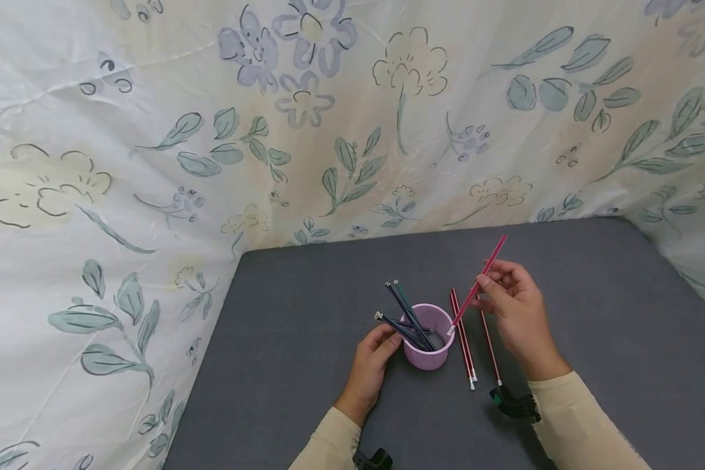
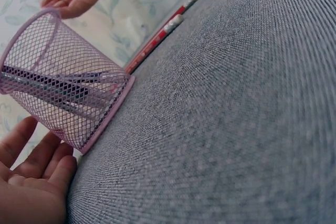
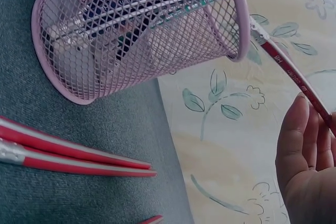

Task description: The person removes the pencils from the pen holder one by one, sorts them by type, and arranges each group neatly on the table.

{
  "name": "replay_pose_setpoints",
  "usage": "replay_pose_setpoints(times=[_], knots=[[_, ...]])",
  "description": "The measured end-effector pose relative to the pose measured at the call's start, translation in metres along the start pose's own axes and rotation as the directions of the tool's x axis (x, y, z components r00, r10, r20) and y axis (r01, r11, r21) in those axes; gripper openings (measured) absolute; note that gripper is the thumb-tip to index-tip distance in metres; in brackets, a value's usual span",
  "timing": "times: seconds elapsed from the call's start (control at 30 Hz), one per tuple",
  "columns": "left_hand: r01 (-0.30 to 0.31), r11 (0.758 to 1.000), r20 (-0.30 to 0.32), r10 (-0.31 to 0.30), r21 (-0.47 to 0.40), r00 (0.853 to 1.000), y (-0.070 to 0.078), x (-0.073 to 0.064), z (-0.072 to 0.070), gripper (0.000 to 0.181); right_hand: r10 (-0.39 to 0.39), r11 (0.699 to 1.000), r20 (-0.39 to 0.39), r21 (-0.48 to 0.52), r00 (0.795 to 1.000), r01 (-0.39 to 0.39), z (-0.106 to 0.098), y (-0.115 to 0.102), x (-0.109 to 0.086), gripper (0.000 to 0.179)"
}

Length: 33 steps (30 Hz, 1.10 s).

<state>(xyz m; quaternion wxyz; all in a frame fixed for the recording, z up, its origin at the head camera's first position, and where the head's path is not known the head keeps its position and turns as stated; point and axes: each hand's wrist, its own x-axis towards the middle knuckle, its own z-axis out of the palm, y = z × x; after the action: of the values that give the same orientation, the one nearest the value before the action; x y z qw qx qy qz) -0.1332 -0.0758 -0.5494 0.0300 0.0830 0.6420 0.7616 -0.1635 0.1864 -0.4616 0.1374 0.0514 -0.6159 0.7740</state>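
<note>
A pink mesh pencil cup [image 1: 425, 360] stands upright on the dark grey table, with several dark pencils [image 1: 403, 305] leaning inside it. My left hand [image 1: 365, 367] is at the cup's left side, fingers relaxed and fingertips right by the mesh wall in the left wrist view. My right hand [image 1: 516, 314] pinches a red pencil [image 1: 495, 253] between thumb and fingers. This pencil is tilted, and its silver eraser end [image 3: 258, 31] is at the cup's rim, on the right side.
Two red pencils [image 1: 463, 346] lie side by side on the table [image 1: 305, 313], just right of the cup. Another red pencil [image 1: 491, 352] lies under the right hand. A flowered cloth [image 1: 305, 156] hangs behind the table's far edge.
</note>
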Motion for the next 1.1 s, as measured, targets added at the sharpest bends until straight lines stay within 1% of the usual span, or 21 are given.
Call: replay_pose_setpoints(times=[0.2,0.33,0.4,0.53,0.83,0.93,1.1], knots=[[-0.001,1.0,-0.004,0.001,-0.015,1.0,0.001,-0.001,0.001,0.03,-0.018,0.999,0.0,0.048,1.0,0.018,-0.004,-0.001,0.001,0.025],[0.001,1.0,-0.004,-0.001,-0.009,1.0,0.001,-0.001,0.002,0.03,-0.023,0.998,0.0,0.063,1.0,0.023,-0.008,-0.001,0.002,0.031],[0.001,1.0,-0.004,-0.001,-0.01,1.0,0.001,-0.002,0.002,0.03,-0.019,0.998,-0.001,0.059,1.0,0.019,-0.01,-0.001,0.002,0.035],[-0.004,1.0,-0.001,0.004,-0.014,1.0,0.001,-0.003,0.003,0.03,-0.002,0.999,-0.003,0.032,1.0,0.003,-0.012,-0.001,0.001,0.035],[-0.021,1.0,0.009,0.021,-0.006,1.0,0.001,-0.003,0.002,0.03,0.043,0.999,0.001,0.0,0.999,-0.043,-0.013,0.002,-0.001,0.023],[-0.018,1.0,0.007,0.018,-0.007,1.0,0.0,-0.003,0.001,0.03,0.062,0.997,0.003,-0.046,0.998,-0.062,-0.014,0.004,-0.003,0.022],[-0.006,1.0,0.007,0.006,-0.006,1.0,0.001,-0.003,0.0,0.029,0.099,0.981,0.007,-0.169,0.995,-0.096,-0.016,0.008,-0.006,0.026]])
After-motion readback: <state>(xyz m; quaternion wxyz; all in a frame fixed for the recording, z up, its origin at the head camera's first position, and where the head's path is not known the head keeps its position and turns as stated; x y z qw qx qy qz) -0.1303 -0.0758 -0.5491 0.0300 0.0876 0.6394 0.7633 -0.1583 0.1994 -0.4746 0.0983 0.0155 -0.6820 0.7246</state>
